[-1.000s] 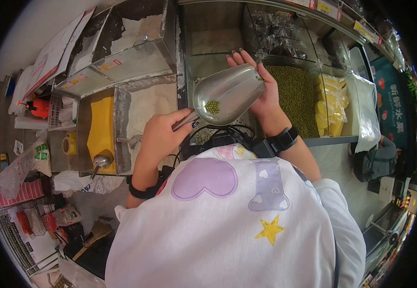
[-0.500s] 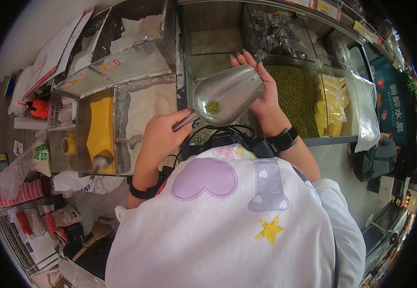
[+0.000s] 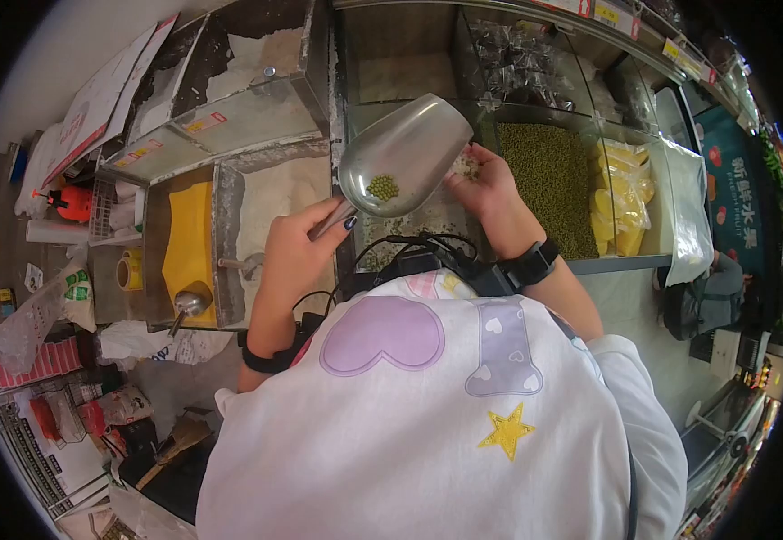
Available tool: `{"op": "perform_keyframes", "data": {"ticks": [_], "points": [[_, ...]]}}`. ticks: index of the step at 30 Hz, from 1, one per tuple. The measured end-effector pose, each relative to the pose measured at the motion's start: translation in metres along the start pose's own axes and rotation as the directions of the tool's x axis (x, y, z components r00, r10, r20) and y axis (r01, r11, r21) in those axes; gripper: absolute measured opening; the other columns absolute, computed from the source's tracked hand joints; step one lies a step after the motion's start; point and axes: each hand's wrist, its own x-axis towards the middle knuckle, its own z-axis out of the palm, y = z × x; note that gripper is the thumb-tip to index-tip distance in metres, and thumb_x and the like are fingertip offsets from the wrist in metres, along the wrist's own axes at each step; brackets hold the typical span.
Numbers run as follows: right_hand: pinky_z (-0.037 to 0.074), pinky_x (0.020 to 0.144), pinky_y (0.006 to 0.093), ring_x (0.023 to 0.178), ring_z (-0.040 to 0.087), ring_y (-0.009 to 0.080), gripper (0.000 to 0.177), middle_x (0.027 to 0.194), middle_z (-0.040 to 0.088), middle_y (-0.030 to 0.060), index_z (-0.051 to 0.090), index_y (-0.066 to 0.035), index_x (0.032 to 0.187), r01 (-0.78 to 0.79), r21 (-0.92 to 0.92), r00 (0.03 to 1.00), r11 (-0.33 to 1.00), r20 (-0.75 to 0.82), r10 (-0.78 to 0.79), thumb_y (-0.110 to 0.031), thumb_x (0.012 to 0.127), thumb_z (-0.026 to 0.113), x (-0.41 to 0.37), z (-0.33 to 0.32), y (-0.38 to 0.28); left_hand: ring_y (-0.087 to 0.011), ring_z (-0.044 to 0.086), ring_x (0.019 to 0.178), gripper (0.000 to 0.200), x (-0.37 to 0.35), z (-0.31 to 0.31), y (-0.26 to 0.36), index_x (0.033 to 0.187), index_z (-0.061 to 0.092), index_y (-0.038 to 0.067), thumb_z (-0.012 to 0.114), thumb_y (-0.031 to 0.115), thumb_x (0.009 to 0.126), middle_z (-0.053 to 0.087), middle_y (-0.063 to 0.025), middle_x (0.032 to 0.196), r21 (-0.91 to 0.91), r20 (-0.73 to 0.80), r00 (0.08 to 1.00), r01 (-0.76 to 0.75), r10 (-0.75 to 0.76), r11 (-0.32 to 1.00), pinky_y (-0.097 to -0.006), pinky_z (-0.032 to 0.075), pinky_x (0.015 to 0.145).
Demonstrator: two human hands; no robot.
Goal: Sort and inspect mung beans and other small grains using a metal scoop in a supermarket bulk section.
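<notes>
My left hand [image 3: 299, 245] is wrapped round the handle of a metal scoop [image 3: 423, 148], which is tilted with its wide mouth up and to the right. A small heap of green mung beans [image 3: 382, 187] lies inside the scoop, near the handle end. At the scoop's right edge, my right hand [image 3: 492, 191] has its fingers curled in. Small pale and green bits show between its thumb and fingers; I cannot tell whether they are held. Below both hands is a glass-sided bin [image 3: 436, 216] with scattered beans on its bottom.
Right of the hands, a bin of mung beans [image 3: 549, 180] adjoins yellow packets [image 3: 624, 193]. On the left stand bins of white powder [image 3: 288, 193] and yellow meal [image 3: 189, 234], the latter with another metal scoop [image 3: 193, 301]. Dark packaged goods [image 3: 522, 67] fill a bin behind.
The scoop has shifted left and tipped up more steeply. My right hand has gone from open-palmed under the scoop's mouth to curled fingers beside its right edge.
</notes>
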Motion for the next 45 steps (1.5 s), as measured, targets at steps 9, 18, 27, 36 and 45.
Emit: {"op": "perform_keyframes", "data": {"ticks": [9,18,27,36,45], "points": [[0.051,0.063,0.0283,0.067,0.054,0.0194,0.024,0.075,0.052,0.0063,0.057,-0.001,0.089,-0.545,0.083,0.579,0.834,0.757,0.303,-0.021,0.092,0.043,-0.006,0.003,-0.010,-0.0073,0.055,0.072,0.033,-0.003,-0.012,0.002,0.108,0.060,-0.002,0.064,0.008,0.077,0.066,-0.0084,0.082,-0.109,-0.096,0.993,0.065,-0.075,0.992,-0.0223,0.045,0.067],[0.044,0.092,0.0431,0.119,0.045,0.0289,0.035,0.126,0.049,0.0165,0.052,-0.002,0.116,-0.178,0.206,0.781,0.962,0.624,0.012,-0.025,0.093,0.039,-0.022,0.017,-0.004,-0.0063,0.055,0.071,0.034,-0.006,-0.011,0.001,0.108,0.059,-0.002,0.065,0.008,0.077,0.066,-0.0089,0.083,-0.141,-0.084,0.996,0.008,-0.020,0.990,-0.0211,0.044,0.067],[0.036,0.099,0.0435,0.127,0.034,0.0273,0.043,0.137,0.037,0.0125,0.042,-0.002,0.127,-0.127,0.065,0.698,0.990,0.715,0.043,-0.028,0.094,0.032,-0.023,0.019,-0.004,-0.0090,0.056,0.064,0.033,-0.006,-0.008,0.005,0.107,0.060,0.001,0.064,0.008,0.074,0.066,-0.0103,0.078,-0.004,-0.030,1.000,-0.007,0.007,1.000,-0.0238,0.044,0.060],[0.017,0.110,0.0399,0.133,0.022,0.0258,0.047,0.141,0.031,0.0117,0.036,0.001,0.131,-0.053,0.067,0.730,0.996,0.684,-0.007,-0.028,0.095,0.027,-0.030,0.027,0.003,-0.0073,0.052,0.062,0.033,-0.008,-0.001,0.017,0.106,0.060,0.000,0.064,0.006,0.074,0.064,-0.0098,0.076,0.201,-0.008,0.999,-0.038,0.041,0.979,-0.0223,0.044,0.061],[0.016,0.110,0.0398,0.134,0.021,0.0252,0.047,0.141,0.031,0.0118,0.037,0.002,0.131,0.006,0.060,0.737,0.998,0.674,-0.045,-0.027,0.095,0.028,-0.028,0.025,0.002,-0.0301,0.061,0.065,0.032,-0.013,-0.003,0.038,0.104,0.063,0.012,0.062,0.020,0.073,0.063,-0.0142,0.074,0.370,-0.033,0.999,0.002,0.010,0.929,-0.0343,0.047,0.058]]}}
